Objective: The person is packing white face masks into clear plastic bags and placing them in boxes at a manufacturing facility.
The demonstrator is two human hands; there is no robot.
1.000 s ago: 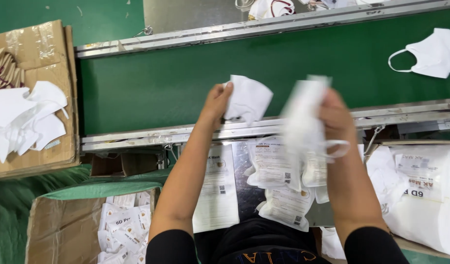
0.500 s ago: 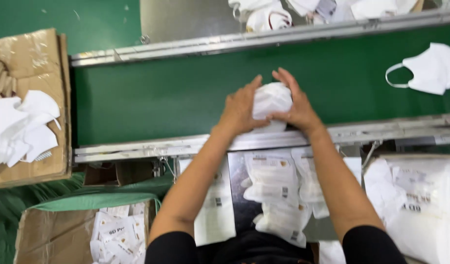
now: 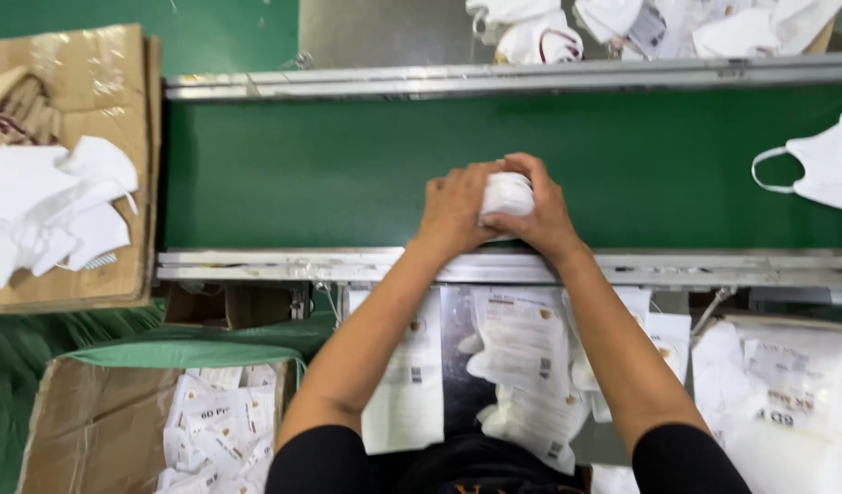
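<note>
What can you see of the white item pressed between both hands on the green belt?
The white mask looks like soft, cloth-like fabric, folded or bunched into a compact wad. It sits on the green belt near its front metal rail. The left hand and right hand clasp it from both sides, so only its top middle shows. No ear loops are visible.

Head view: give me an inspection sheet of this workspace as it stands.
Surface: green conveyor belt between metal rails, mostly bare.
Job's things: folded white mask pressed on the belt near its front rail.
Clutter: loose white face mask at belt's right end; cardboard box of white masks left; printed white pouches below the rail; open carton of pouches lower left.
Grippers: left hand and right hand both clasp the folded mask.
Cables: nothing seen.
Surroundings: more white masks beyond the far rail.
</note>
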